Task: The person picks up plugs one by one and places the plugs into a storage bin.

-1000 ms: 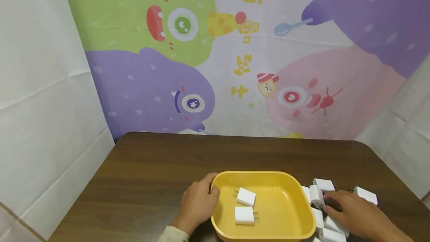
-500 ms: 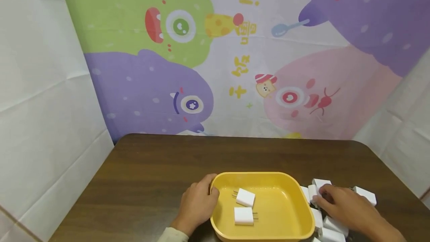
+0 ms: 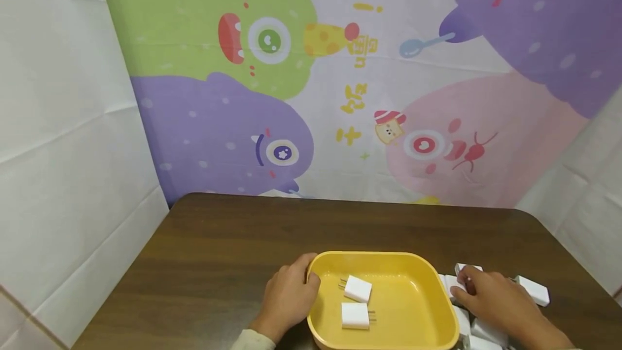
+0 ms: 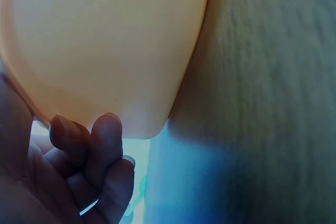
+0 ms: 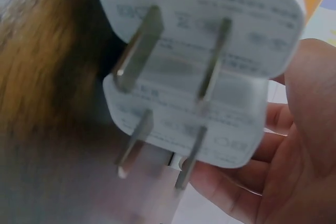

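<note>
My left hand [image 3: 289,296] grips the left rim of a yellow plastic basin [image 3: 389,255], thumb at the inner side. In the left wrist view, curled fingers [image 4: 107,140] lie against the basin's outside [image 4: 115,51]. Two white charger plugs [image 3: 355,316] with metal prongs lie in the basin. To its right, my right hand [image 3: 500,298] pinches a white charger plug [image 3: 455,287] between thumb and forefinger, among a cluster of others. Up close in the right wrist view, two plugs [image 5: 199,30] show their paired prongs, one above the other; the right hand [image 5: 294,150] is behind them.
Several more white charger plugs [image 3: 486,332] crowd the basin's right side, and another plug [image 3: 533,290] lies farther right. All stand on a dark brown wooden table [image 3: 233,236]. A cartoon-printed cloth [image 3: 340,96] hangs behind, with white sheets at both sides.
My right hand has shifted slightly left and away from me over the cluster, and its thumb and forefinger have closed on one charger plug. The left hand keeps its hold on the basin.
</note>
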Motion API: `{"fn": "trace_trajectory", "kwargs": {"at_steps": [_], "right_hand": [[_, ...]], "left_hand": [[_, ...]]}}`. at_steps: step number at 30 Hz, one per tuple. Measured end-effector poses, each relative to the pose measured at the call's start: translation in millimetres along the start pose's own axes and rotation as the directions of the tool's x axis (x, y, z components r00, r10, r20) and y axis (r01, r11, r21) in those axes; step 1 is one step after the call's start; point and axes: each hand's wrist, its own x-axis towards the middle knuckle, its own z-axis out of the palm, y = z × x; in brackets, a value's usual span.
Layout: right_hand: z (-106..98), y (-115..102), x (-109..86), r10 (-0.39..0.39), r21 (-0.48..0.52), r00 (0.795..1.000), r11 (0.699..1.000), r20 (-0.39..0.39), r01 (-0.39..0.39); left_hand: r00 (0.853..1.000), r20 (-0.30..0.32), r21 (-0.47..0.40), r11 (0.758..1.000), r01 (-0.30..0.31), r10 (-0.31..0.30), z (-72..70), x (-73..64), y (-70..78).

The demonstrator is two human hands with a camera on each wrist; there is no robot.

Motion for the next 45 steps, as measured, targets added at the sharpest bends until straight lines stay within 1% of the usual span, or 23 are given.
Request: {"fn": "trace_trajectory", "kwargs": {"at_steps": [4,8,13,22,34,39,45], "right_hand": [[-3,-3,3.3,0.008,0.002,1.0,1.0,0.024,-0.008],[-6,-7,8.7,-0.001,-0.031,0.999,1.0,0.041,0.002],[-7,-8,10.1,-0.005,-0.068,0.999,0.998,0.036,0.007],[-4,-2,9.8,-0.033,-0.114,0.999,0.993,0.008,0.034],[-1,2,7.8,-0.006,-0.108,1.0,0.994,-0.003,0.006],[0,3,3.5,-0.016,-0.099,0.999,0.995,-0.046,0.011],[0,5,-3.4,-0.032,-0.075,0.989,0.997,-0.146,0.021]], "left_hand": [[1.0,-0.002,0.005,1.0,0.0,0.0,-0.1,1.3,0.2],[1.0,-0.01,0.007,1.0,-0.003,0.004,0.4,1.4,-0.5],[1.0,-0.008,0.002,1.0,-0.007,0.007,0.8,1.0,-0.2],[1.0,-0.002,-0.003,1.0,-0.006,0.006,0.5,2.6,1.4],[1.0,0.002,-0.009,1.0,-0.001,0.001,0.5,0.3,-0.2],[1.0,-0.002,-0.012,1.0,-0.007,0.007,0.3,0.2,-0.2],[1.0,-0.006,-0.01,1.0,-0.006,0.006,0.1,-0.3,0.0]]}}
